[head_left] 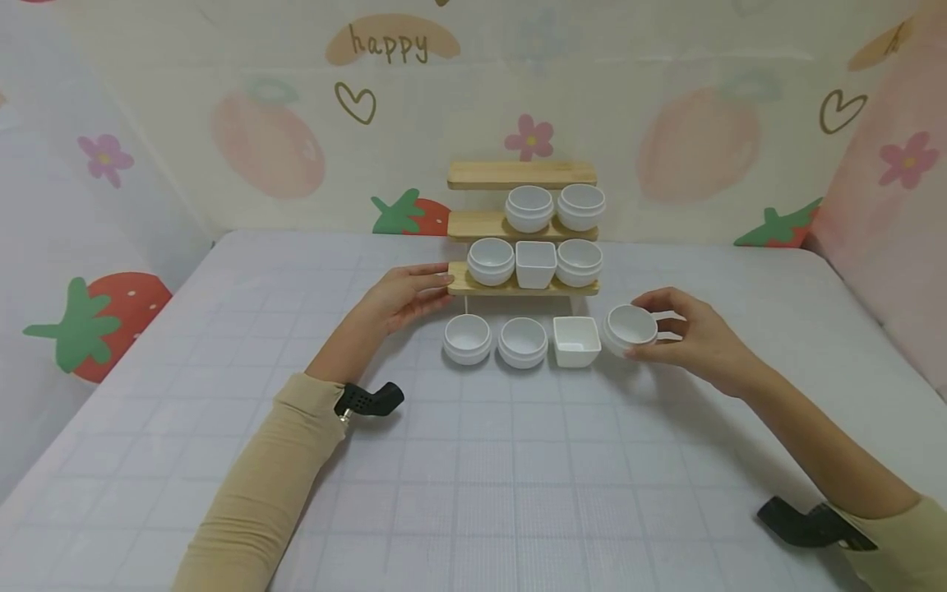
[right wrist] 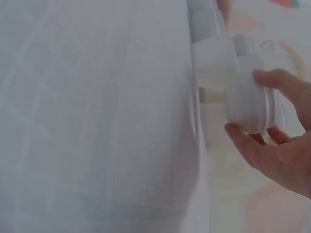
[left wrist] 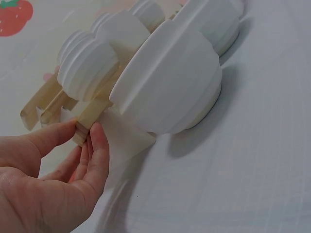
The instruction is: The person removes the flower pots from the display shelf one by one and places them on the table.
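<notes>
My left hand (head_left: 409,298) pinches the left end of the lowest wooden board (left wrist: 90,119) of a tiered display stand, thumb on one face and fingers on the other. With thumb and fingers my right hand (head_left: 684,341) grips a round white bowl (head_left: 630,326) by its sides. In the right wrist view that bowl (right wrist: 248,99) is held off the table. Just left of it, in the head view, a square white bowl (head_left: 577,341) stands on the table, in a row with two round white bowls (head_left: 468,339).
The lowest board carries two round bowls and a square bowl (head_left: 536,265). Two round bowls (head_left: 528,208) sit on the middle board's right part. The top board (head_left: 521,173) is bare. A pale grid-patterned cloth (head_left: 481,477) covers the table, with a printed curtain behind.
</notes>
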Demonstrator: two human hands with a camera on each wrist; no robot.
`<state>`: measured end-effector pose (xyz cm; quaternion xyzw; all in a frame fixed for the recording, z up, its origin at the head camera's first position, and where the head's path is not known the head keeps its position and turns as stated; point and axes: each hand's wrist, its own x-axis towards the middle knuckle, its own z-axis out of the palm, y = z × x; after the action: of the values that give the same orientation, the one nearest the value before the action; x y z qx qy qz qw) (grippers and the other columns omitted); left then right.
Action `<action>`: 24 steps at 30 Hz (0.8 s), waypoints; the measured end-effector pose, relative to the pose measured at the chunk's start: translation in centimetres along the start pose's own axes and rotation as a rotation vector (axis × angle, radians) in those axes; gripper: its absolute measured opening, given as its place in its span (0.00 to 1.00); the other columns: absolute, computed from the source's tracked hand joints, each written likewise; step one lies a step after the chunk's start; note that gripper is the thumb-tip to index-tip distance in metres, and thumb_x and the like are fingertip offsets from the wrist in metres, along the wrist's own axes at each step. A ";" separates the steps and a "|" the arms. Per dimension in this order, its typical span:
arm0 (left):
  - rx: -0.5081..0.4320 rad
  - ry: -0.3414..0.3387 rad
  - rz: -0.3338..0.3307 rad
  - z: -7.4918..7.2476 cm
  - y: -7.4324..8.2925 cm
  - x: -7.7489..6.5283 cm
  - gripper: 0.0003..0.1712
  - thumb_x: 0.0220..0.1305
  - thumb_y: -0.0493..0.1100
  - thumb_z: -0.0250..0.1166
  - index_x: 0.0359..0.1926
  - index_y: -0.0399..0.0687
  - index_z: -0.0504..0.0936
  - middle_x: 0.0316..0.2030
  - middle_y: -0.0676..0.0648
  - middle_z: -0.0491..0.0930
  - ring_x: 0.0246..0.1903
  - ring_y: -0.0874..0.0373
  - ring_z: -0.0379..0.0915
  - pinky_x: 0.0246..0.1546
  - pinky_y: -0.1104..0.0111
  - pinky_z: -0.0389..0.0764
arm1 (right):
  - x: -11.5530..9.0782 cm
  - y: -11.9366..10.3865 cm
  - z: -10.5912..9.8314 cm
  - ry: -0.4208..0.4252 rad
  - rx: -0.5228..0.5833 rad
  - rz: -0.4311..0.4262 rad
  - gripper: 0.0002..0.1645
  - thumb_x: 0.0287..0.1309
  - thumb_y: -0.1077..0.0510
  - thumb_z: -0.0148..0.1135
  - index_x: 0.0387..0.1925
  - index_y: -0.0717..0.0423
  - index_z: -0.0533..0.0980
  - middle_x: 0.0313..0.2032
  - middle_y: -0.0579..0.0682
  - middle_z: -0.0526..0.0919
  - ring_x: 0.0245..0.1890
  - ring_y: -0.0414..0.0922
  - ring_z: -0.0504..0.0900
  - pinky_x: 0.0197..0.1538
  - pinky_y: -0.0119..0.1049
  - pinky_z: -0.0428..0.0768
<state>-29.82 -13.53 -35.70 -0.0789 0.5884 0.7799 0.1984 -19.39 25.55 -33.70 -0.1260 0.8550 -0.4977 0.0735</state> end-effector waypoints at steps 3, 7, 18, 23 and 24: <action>-0.003 0.001 -0.002 0.0 0.0 -0.1 0.32 0.78 0.30 0.58 0.79 0.35 0.64 0.58 0.40 0.72 0.36 0.61 0.83 0.41 0.76 0.88 | 0.0 0.1 0.0 -0.004 -0.015 0.008 0.39 0.60 0.64 0.76 0.69 0.65 0.68 0.63 0.56 0.72 0.52 0.34 0.80 0.51 0.21 0.82; -0.010 -0.003 -0.004 0.0 0.0 0.0 0.32 0.78 0.30 0.58 0.79 0.35 0.63 0.56 0.41 0.72 0.35 0.61 0.83 0.40 0.76 0.88 | 0.1 0.2 -0.1 -0.007 -0.025 0.013 0.39 0.60 0.64 0.77 0.68 0.66 0.68 0.63 0.57 0.72 0.52 0.35 0.80 0.51 0.21 0.81; 0.003 0.001 -0.006 -0.1 0.0 0.2 0.32 0.78 0.31 0.58 0.79 0.35 0.63 0.66 0.37 0.70 0.37 0.61 0.82 0.43 0.75 0.89 | 0.4 0.7 -0.1 -0.017 -0.032 0.027 0.40 0.59 0.64 0.77 0.68 0.68 0.68 0.63 0.59 0.73 0.58 0.48 0.79 0.53 0.21 0.80; 0.005 -0.004 -0.007 -0.1 0.0 0.2 0.32 0.79 0.31 0.58 0.79 0.34 0.62 0.62 0.38 0.71 0.36 0.61 0.83 0.43 0.75 0.88 | 0.4 0.8 -0.1 -0.034 -0.038 0.040 0.41 0.58 0.64 0.78 0.68 0.68 0.67 0.64 0.61 0.72 0.61 0.57 0.78 0.52 0.20 0.80; 0.003 -0.004 -0.007 -0.1 0.0 0.2 0.32 0.79 0.31 0.58 0.79 0.34 0.63 0.61 0.39 0.71 0.36 0.61 0.83 0.43 0.75 0.88 | 0.4 0.8 -0.1 -0.038 -0.039 0.042 0.41 0.58 0.64 0.78 0.68 0.68 0.67 0.65 0.62 0.72 0.61 0.57 0.78 0.52 0.20 0.79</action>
<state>-30.02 -13.58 -35.85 -0.0791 0.5889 0.7784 0.2024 -19.97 25.93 -34.36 -0.1189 0.8655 -0.4767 0.0975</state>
